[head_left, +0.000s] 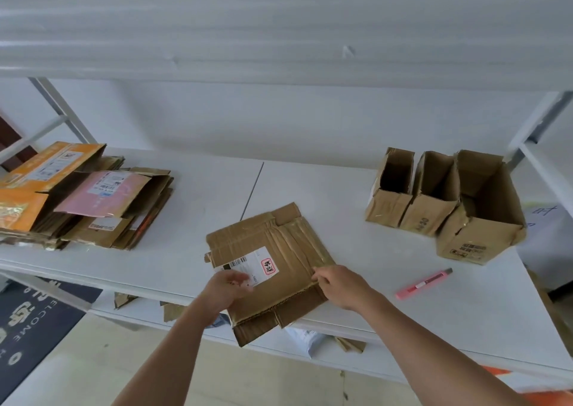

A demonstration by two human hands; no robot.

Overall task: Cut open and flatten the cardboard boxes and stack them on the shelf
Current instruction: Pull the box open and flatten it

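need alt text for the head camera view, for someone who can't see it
A person's left hand and right hand hold a flattened cardboard box at the front edge of a white shelf. A stack of flattened boxes lies far left, three open boxes stand at right, and a pink utility knife lies near the right hand.

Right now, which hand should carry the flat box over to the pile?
Probably the left hand. It already holds the flattened box at its left edge, and the stack of flattened boxes lies on that same side. The right hand is nearer the pink cutter.
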